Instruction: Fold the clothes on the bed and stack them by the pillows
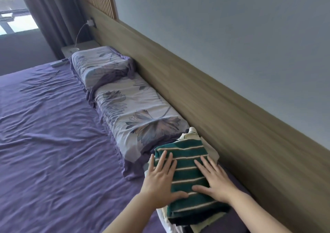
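Your left hand [161,179] and right hand [215,180] lie flat, fingers apart, pressing the folded striped garment [185,165] topping the stack; the pillow [141,118] sits just beyond your fingertips.

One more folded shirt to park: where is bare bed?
Free: the purple sheet left of the pillows. Crowded: the headboard strip, filled by pillows and the stack under both hands.

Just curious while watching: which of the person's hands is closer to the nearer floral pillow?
Left. The left hand lies flat on the green striped garment at its pillow-side edge, beside the nearer floral pillow. The right hand presses the side toward the headboard.
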Tool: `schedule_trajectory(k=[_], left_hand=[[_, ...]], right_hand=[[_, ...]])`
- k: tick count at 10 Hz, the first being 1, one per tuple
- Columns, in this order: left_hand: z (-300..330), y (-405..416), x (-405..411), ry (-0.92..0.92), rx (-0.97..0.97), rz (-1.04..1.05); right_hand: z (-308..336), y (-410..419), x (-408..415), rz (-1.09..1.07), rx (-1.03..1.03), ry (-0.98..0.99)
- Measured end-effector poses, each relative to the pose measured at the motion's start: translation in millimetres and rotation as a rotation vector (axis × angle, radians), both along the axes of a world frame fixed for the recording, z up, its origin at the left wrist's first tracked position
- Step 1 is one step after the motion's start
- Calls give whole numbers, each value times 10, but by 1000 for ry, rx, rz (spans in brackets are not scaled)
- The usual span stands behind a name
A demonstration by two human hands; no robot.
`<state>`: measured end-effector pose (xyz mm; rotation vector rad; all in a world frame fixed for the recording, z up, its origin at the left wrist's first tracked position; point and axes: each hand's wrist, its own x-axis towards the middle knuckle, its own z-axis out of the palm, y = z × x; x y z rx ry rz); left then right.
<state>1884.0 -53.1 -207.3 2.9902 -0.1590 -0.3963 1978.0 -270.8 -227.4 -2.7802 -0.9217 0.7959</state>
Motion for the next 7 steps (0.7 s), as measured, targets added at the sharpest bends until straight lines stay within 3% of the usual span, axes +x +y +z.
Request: schedule_trajectory(k=[4, 6, 7], left_hand=[[-316, -3, 187, 216, 104, 124], [207, -72, 104, 242, 122, 77], [612, 56, 22, 123, 85, 95]], right_hand=[[-251, 160, 59, 11, -223, 0], [356, 314, -189, -56, -219, -68], [783, 380, -367, -120, -100, -169]])
